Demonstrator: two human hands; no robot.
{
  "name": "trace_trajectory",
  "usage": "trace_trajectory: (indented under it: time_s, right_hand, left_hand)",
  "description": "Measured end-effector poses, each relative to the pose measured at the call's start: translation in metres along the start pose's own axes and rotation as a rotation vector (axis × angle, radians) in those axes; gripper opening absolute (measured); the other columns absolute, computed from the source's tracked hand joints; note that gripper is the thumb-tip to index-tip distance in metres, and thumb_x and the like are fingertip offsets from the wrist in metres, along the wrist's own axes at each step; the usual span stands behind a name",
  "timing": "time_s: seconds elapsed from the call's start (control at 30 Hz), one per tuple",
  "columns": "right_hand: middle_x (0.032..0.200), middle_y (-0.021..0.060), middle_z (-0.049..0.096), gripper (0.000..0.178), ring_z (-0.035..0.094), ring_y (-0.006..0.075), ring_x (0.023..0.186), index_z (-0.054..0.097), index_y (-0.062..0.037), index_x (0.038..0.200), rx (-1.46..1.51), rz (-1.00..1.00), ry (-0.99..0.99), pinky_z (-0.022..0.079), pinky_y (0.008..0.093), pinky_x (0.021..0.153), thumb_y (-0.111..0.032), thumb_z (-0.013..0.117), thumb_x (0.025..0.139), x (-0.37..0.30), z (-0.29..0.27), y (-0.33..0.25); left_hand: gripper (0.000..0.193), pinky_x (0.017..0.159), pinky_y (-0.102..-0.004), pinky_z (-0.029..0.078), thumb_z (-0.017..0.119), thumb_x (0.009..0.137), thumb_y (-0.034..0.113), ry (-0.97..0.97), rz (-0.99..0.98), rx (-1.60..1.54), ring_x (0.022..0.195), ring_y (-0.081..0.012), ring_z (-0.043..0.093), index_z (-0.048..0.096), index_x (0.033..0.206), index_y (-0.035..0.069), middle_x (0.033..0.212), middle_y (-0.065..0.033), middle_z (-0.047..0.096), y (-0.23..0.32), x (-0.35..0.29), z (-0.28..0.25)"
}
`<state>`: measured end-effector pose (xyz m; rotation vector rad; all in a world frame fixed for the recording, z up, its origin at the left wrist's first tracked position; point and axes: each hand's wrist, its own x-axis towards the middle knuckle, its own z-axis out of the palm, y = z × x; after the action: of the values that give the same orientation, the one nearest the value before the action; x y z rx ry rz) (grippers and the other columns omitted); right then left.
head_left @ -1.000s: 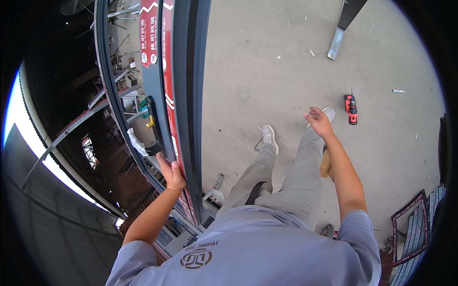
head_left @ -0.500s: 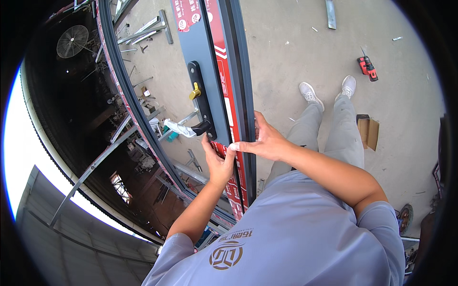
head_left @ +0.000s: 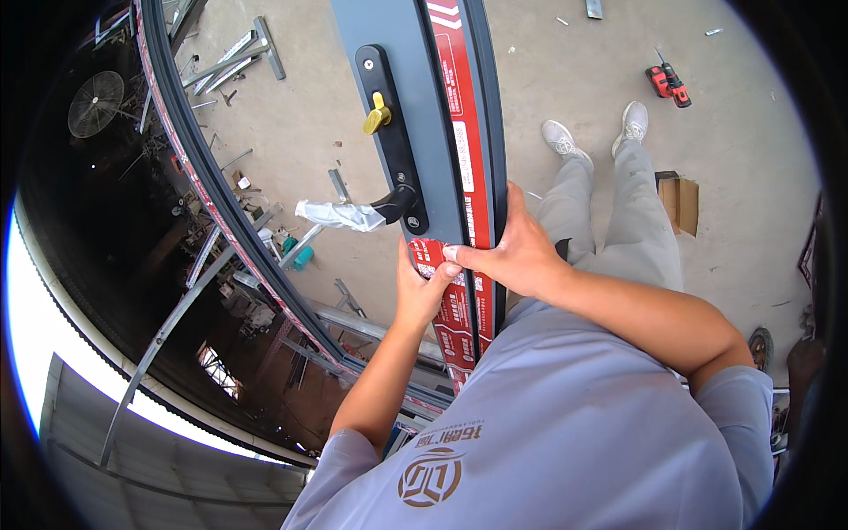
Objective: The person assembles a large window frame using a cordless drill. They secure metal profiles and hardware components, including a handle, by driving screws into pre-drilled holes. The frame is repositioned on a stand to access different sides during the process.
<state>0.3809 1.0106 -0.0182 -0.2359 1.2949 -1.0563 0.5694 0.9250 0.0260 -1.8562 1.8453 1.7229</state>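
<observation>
A dark grey door sash with red printed protective film stands upright in front of me. My left hand is closed around its inner edge just below the handle, thumb on the film. From the outer side, my right hand grips the sash, its thumb laid across the film near my left thumb and its fingers partly hidden behind the edge. Above my hands is a black handle plate with a yellow key-like knob. Its black lever handle is wrapped in whitish plastic.
A red and black cordless drill lies on the concrete floor at the upper right. Beside my legs sits an open cardboard box. Metal profiles and a round fan are at the left, beyond another filmed frame bar.
The sash and handle appear larger and shifted slightly right and up in view. Both hands keep their hold below the handle, and more red film shows near the thumbs.
</observation>
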Motion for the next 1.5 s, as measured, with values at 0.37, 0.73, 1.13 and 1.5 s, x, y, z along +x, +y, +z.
trace_trajectory:
  time_s: [0.37,0.73,1.13,1.5]
  right_hand:
    - [0.115,0.0246,0.065,0.088,0.069,0.0291,0.106,0.031,0.0111,0.132,0.028,0.026,0.1,0.055,0.0384,0.092,-0.032,0.086,0.079,-0.001,0.004,-0.004]
    - [0.13,0.0216,0.058,0.09,0.058,0.0297,0.125,0.033,0.0055,0.141,0.018,0.195,-0.033,0.044,0.0433,0.109,-0.034,0.085,0.08,0.005,-0.013,-0.021]
    - [0.083,0.0085,0.072,0.037,0.068,0.0164,0.078,0.071,0.0016,0.092,-0.936,-0.186,-0.396,0.054,0.0324,0.074,-0.035,0.074,0.092,-0.003,-0.049,-0.116]
    - [0.09,0.0121,0.069,0.021,0.067,0.0331,0.082,0.068,-0.0028,0.09,-1.281,-1.118,-0.928,0.054,0.0422,0.072,-0.024,0.074,0.089,0.051,0.075,-0.135]
  left_hand:
    - [0.09,0.087,-0.0398,0.056,0.081,0.078,0.06,0.168,0.2,0.204,0.097,-0.0271,0.072,0.052,0.132,-0.005,0.105,-0.0178,0.073,0.013,0.007,0.021]
    - [0.088,0.094,-0.048,0.051,0.07,0.084,0.067,0.252,0.134,0.175,0.11,-0.0414,0.066,0.054,0.133,-0.004,0.116,-0.0283,0.067,0.008,0.009,0.025]
    - [0.025,0.072,-0.028,0.049,0.065,0.1,0.024,0.85,0.103,-0.366,0.08,-0.0126,0.058,0.064,0.102,0.0,0.096,-0.0058,0.064,-0.021,-0.114,0.085]
    - [0.121,0.106,-0.046,0.045,0.052,0.075,0.093,1.079,-0.426,-1.914,0.126,-0.0319,0.05,0.031,0.152,0.002,0.14,-0.0219,0.047,-0.103,-0.155,0.211]
